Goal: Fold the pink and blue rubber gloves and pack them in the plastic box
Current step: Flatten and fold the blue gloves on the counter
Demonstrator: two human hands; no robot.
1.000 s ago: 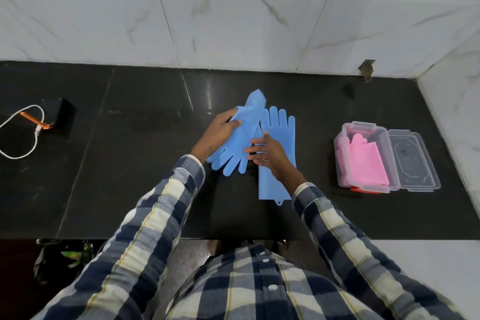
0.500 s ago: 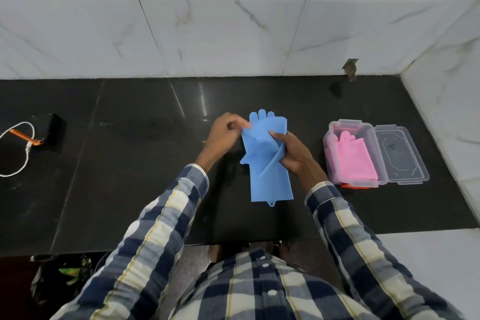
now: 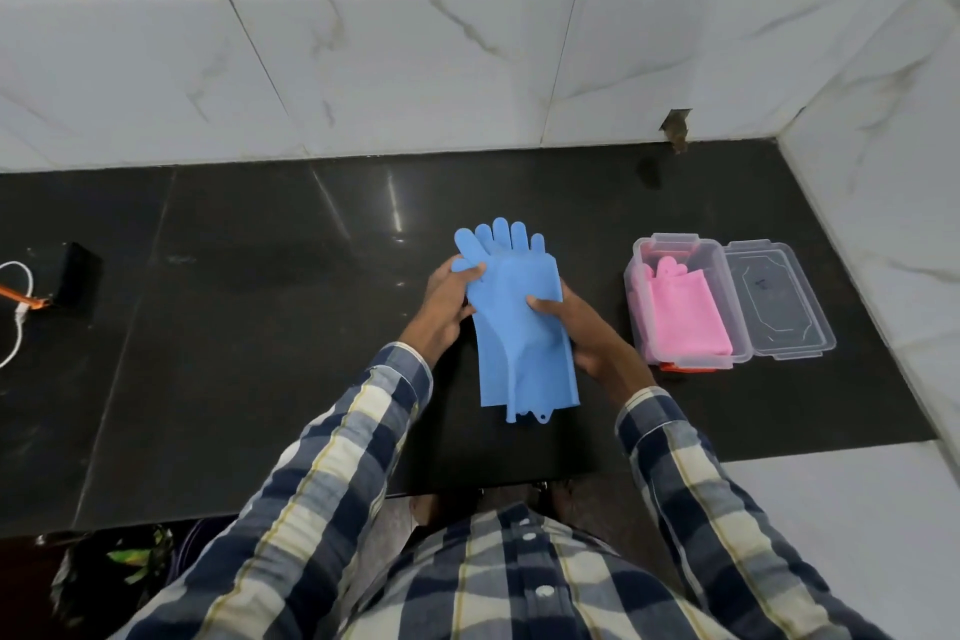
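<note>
Mid-frame, the stacked blue rubber gloves point(image 3: 522, 327) lie between both hands. The left hand point(image 3: 441, 307) pinches their thumb-side edge; the right hand point(image 3: 584, 327) clamps the other edge, thumb on top. At right, the folded pink rubber gloves point(image 3: 685, 317) fill the clear plastic box point(image 3: 636, 270) on the black stone counter point(image 3: 260, 327)

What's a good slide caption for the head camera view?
Both hands hold stacked blue rubber gloves above black counter; pink gloves already in clear plastic box.

Both hands grip stacked blue gloves point(image 3: 519, 327); pink gloves point(image 3: 685, 317) boxed
</note>
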